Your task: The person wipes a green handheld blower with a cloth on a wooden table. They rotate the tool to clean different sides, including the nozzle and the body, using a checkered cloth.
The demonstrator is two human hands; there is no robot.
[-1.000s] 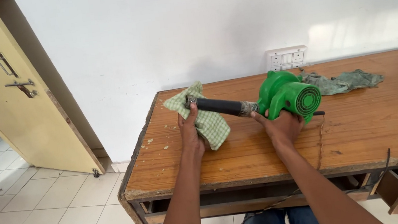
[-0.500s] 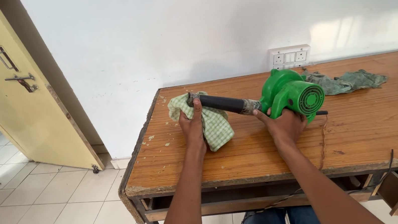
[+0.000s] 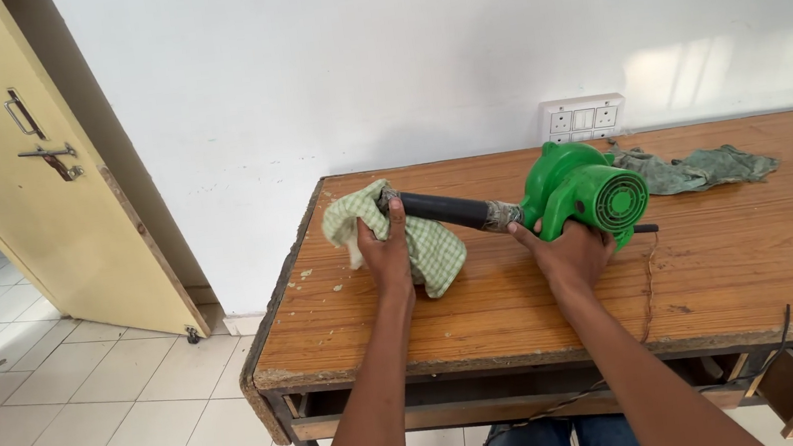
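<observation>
Wooden table (image 3: 746, 281): left hand (image 3: 386, 252) fingers clamp checked cloth (image 3: 432, 245) on black nozzle (image 3: 450, 209); right hand (image 3: 570, 254) fingers grip green blower (image 3: 582, 188).

Green blower (image 3: 582, 190), checked cloth (image 3: 429, 241) on nozzle

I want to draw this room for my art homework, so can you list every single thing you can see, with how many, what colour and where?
Blower: one, green body with a black nozzle, lying on the table, nozzle pointing left.
Checked cloth: one, pale green and white, at the nozzle's tip.
Rag: one, grey-green, crumpled on the table behind the blower.
Table: one, brown wood, against the wall.
Cord: one, thin and dark, trailing from the blower over the table's front edge.
Wall sockets: one white panel, above the table.
Door: one, yellow, open at left.
Floor tiles: many, white.
Left hand: pressing the checked cloth against the nozzle.
Right hand: holding the blower's body.
</observation>
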